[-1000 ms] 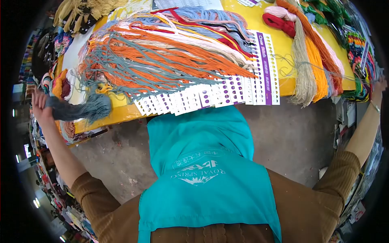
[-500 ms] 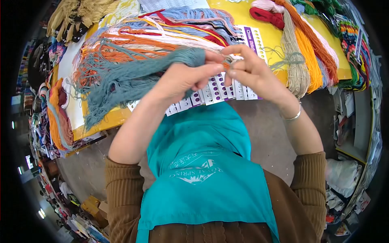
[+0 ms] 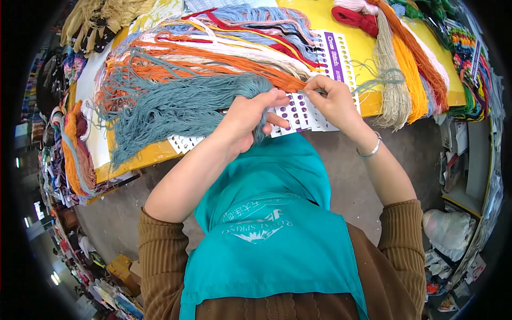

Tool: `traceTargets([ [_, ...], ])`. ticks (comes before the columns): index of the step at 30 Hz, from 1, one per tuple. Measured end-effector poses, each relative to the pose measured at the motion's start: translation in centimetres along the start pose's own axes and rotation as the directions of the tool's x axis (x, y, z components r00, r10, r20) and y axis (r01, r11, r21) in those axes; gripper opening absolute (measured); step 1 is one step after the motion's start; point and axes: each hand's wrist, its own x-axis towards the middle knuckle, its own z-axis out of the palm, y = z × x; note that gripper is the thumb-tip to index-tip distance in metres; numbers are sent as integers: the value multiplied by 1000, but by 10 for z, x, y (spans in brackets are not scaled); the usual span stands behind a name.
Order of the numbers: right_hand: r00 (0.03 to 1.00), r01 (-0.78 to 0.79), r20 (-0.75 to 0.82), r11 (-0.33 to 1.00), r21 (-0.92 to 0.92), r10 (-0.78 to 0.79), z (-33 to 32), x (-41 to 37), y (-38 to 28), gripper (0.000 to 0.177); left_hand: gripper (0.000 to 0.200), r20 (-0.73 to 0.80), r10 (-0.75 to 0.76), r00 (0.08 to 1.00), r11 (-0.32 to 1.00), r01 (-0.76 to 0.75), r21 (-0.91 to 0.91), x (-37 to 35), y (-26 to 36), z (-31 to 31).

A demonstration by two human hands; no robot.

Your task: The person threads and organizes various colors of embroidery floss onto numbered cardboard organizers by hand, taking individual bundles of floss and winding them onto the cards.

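Note:
A thick teal thread bundle point(image 3: 181, 104) lies across the table's near edge. Its looped end is at my left hand point(image 3: 250, 117), which is closed around it, thumb on top and fingers partly underneath. Just to the right, my right hand point(image 3: 336, 104) is pinched at the edge of the punched white cards point(image 3: 298, 113); what lies between its fingertips is too small to make out. Behind the teal bundle spread orange threads point(image 3: 224, 65), with a purple-and-white punched card point(image 3: 336, 53) beyond my right hand.
More skeins, beige point(image 3: 385, 74), yellow point(image 3: 409, 80) and red point(image 3: 354, 20), hang over the right side of the yellow table point(image 3: 368, 109). Orange hanks point(image 3: 72, 152) hang at its left edge. A wrapped plastic bag point(image 3: 449, 229) sits low on the right.
My left hand has lowered with the teal bundle, which now lies flatter and wider. My right hand has moved slightly right and down, away from my left fingers.

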Motion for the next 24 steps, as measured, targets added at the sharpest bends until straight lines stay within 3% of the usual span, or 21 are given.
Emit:
traceTargets([
  [7,998,-61,11,997,-56,62,-2,-1,-4,10,38,39,-26,999,998,28,-54,10,-8,7],
  [14,994,-112,15,992,66,112,-2,-2,-5,9,31,16,110,994,986,-111,127,18,-15,22],
  [17,991,-127,48,987,101,123,-1,-4,-10,9,25,33,136,990,984,-139,110,33,-23,16],
  [20,991,-130,63,974,186,120,1,-5,-12,10,19,9,23,1000,993,-24,115,34,-18,14],
  [24,990,-140,55,972,187,132,5,-5,-4,14,14,-35,106,994,987,-101,129,32,-17,16],
])
